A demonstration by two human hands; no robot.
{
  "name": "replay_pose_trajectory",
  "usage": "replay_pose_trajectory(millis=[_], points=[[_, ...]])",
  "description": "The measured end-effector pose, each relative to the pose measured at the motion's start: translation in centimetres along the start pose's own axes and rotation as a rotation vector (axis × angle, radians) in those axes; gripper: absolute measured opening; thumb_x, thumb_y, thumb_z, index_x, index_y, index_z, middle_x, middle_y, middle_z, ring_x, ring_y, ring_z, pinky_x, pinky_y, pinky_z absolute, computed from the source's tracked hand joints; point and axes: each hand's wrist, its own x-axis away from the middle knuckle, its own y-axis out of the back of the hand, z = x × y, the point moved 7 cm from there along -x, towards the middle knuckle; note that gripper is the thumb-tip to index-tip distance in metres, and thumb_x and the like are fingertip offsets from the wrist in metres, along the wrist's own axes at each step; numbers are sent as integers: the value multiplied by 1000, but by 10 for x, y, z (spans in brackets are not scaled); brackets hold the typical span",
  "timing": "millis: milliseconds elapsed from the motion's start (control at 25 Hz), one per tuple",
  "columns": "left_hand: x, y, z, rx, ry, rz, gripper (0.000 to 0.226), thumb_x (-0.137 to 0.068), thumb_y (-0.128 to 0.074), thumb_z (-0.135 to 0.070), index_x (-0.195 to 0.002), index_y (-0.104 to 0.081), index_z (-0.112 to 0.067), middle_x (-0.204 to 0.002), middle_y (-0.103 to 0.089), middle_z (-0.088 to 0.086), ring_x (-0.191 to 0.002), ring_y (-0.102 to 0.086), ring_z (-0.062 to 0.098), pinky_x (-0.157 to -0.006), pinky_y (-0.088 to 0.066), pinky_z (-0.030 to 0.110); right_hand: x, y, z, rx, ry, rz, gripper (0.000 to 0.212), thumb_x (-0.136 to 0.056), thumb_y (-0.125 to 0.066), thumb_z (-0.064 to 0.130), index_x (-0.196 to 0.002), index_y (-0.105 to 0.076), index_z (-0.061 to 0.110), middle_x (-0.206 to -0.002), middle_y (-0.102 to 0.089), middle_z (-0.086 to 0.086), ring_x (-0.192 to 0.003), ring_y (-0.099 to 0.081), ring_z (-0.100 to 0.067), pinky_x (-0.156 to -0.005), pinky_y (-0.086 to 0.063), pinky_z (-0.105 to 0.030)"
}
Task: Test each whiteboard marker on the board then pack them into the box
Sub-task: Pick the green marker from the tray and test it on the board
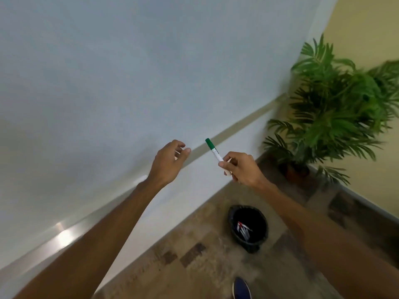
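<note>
A white marker with a green cap (213, 150) is pinched at its lower end by my right hand (241, 168), its capped end pointing up and left toward the whiteboard (129, 72). My left hand (169, 161) hovers just left of the marker, fingers curled and apart, holding nothing. The whiteboard fills the upper left of the view and looks blank. Its tray rail (237, 124) runs along the bottom edge. No box is in view.
A black bin (248, 227) holding several markers or pens stands on the tiled floor below my right arm. A potted palm (336, 108) stands in the corner at right against a yellow wall. A blue shoe (241, 289) shows at the bottom edge.
</note>
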Motion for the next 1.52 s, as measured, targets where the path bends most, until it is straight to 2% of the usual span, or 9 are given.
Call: replay_pose_trajectory(millis=[160,360,560,840,920,1080,1320,1440,1520], points=[[5,-111,29,-95,7,164,42,-101,-52,-44,-132,-53,-17,-130,-60,2,-116,-59,20,-99,-47,37,3,18,-107,51,-140,-37,12,-90,-73,19,-90,-64,12,-66,-70,-7,-47,-64,-25,-45,-56,-35],[18,-251,63,-218,3,384,61,-104,-42,-47,-155,-27,-17,-160,-32,5,-145,-32,24,-118,-25,40,5,12,-254,122,-349,-36,14,-87,-73,11,-100,-68,13,-72,-69,-4,-50,-67,-22,-50,-60,-38],[8,-381,119,-340,7,522,67,-105,-37,-46,-159,-15,-13,-167,-14,7,-153,-15,24,-123,-16,42,3,-19,-412,160,-575,60,9,-85,-77,12,-87,-68,10,-72,-70,-8,-54,-68,-24,-53,-61,-42],[12,-548,218,-412,15,642,69,-106,-28,-50,-160,-5,-15,-168,-4,5,-155,-3,20,-125,-6,39,3,-90,-595,202,-699,173,13,-91,-69,18,-89,-71,5,-79,-71,-14,-71,-70,-31,-71,-60,-47],[18,-590,249,-439,5,680,70,-106,-26,-52,-160,-3,-16,-168,-2,5,-155,0,19,-125,-5,39,4,-112,-636,227,-721,201,17,-93,-67,19,-84,-71,4,-77,-69,-14,-72,-68,-30,-72,-59,-42],[28,-652,295,-507,-12,753,69,-106,-23,-51,-160,2,-15,-168,4,5,-155,5,20,-125,-2,38,-2,-142,-695,349,-732,221,18,-90,-71,25,-81,-74,10,-78,-73,-9,-72,-68,-22,-67,-53,-29],[39,-709,346,-555,-19,833,69,-106,-19,-52,-160,3,-15,-168,6,5,-155,7,20,-125,-4,40,-20,-186,-756,454,-744,288,14,-93,-65,16,-85,-66,4,-80,-63,-12,-74,-61,-26,-73,-56,-36],[40,-718,356,-548,-4,833,68,-106,-20,-51,-160,2,-16,-168,6,5,-155,6,21,-125,-3,39,-32,-198,-765,503,-699,356,25,-97,-63,21,-114,-66,3,-107,-63,-15,-92,-61,-31,-85,-55,-44],[41,-719,358,-541,4,833,68,-106,-20,-51,-160,1,-15,-168,5,6,-155,5,22,-125,-4,39,-39,-198,-764,568,-656,419,36,-99,-59,25,-130,-55,6,-129,-50,-15,-105,-58,-36,-92,-51,-47]])
